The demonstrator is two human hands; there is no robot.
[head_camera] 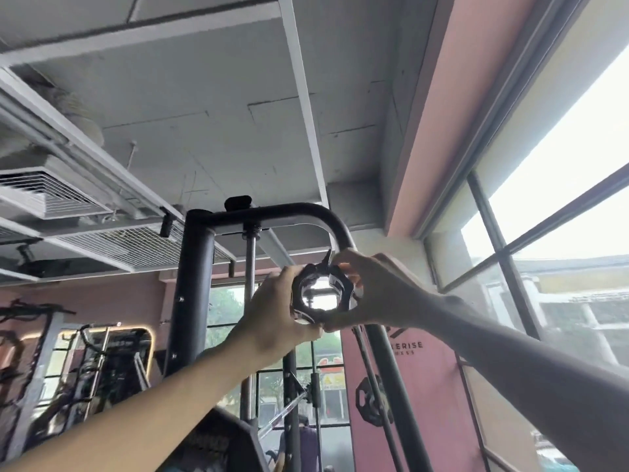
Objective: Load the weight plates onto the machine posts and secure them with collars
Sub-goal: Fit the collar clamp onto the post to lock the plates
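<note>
- Overhead, between both hands, black ring-shaped clamp collar [343,290] ringed shiny chrome post end [320,298], axis pointing toward camera.
- Left hand [275,311] gripped its left rim; right hand [374,294] pinched its right side.
- Black locking lever [327,257] stood raised, nearest right hand; judged unlatched.

The collar [341,285] is a black clamp ring, held up high and facing us end-on. It sits around the shiny chrome end of the post [320,299], which fills its middle. Its small black lever [327,257] sticks up from the top edge, tilted. The left hand [275,311] grips the ring's left side and the right hand [377,294] pinches its right side, fingertips up by the lever. Lower down to the right, well apart, hangs a black many-sided weight plate [371,401].
</note>
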